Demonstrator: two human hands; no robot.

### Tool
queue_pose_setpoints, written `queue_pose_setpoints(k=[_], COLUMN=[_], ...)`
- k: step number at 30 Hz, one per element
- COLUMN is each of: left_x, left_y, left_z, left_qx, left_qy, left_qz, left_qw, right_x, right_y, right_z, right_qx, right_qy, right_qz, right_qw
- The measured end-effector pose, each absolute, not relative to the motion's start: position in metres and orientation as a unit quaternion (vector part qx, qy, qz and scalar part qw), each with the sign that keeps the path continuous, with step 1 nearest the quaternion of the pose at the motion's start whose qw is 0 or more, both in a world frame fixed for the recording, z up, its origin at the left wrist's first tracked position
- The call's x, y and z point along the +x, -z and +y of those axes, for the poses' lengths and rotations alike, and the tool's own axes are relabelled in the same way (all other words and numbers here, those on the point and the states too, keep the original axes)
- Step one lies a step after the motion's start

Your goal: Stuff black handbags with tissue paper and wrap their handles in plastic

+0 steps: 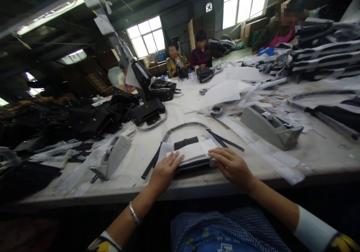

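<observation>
Head view: dark bag (194,165) is lying near the close edge of the tabletop (177,111), directly before the person. White sheet (194,151) is covering part of it; plastic-wrapped handle (185,126) is arching out at the far side. Left hand (162,172) is resting on the sheet's left part, fingers extended and flat, not clenching. Right hand (233,166) is touching the right end, fingers likewise stretched out and gripping nothing; fingertips are meeting sheet and bag edge. Grey tape dispensers are standing to either side, one left (114,157), one right (271,127); tape roll (216,111) is lying beyond.

Handling, judged by eye: bag is looking light, soft-bodied, fairly sturdy; sheet is seeming thin, easily creased; wrapping is probably making the handle slippery. Best hold is appearing to be both short ends of the body, palms broad, sheet pinned lightly.
</observation>
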State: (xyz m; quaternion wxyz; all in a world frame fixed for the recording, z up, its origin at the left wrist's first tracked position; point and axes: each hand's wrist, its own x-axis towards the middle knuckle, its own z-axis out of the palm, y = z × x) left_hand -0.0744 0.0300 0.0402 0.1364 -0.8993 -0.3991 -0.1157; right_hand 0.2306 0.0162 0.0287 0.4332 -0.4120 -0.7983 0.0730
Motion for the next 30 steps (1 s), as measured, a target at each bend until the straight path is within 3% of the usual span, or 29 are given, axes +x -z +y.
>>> queue_pose_setpoints(k=[2,5,8,12,16,21,30], left_x=[-0.074,-0.075,-0.075,-0.075,-0.084,-0.09,-0.085], left_y=[-0.036,-0.036,-0.038,-0.041,-0.041,-0.038,-0.019], left_z=[0.028,0.027,0.026,0.026,0.027,0.031,0.025], left_qx=[-0.896,-0.893,-0.889,-0.877,-0.862,-0.854,-0.85], left_qy=[0.133,0.15,0.159,0.163,0.187,0.201,0.204], left_qz=[-0.403,-0.41,-0.424,-0.451,-0.471,-0.479,-0.465], left_qw=[0.13,0.104,0.065,0.025,-0.002,0.01,0.144], right_x=[0.222,0.208,0.197,0.173,0.141,0.111,0.105], right_y=[-0.023,-0.011,-0.007,-0.015,-0.016,-0.012,-0.031], right_z=[-0.011,-0.033,-0.033,-0.028,-0.023,-0.009,0.005], right_qx=[-0.454,-0.501,-0.486,-0.419,-0.35,-0.409,-0.362], right_qy=[-0.178,-0.399,-0.543,-0.665,-0.71,-0.707,-0.681], right_qz=[-0.742,-0.643,-0.541,-0.318,-0.115,-0.264,-0.39], right_qw=[0.46,0.421,0.42,0.531,0.6,0.513,0.502])
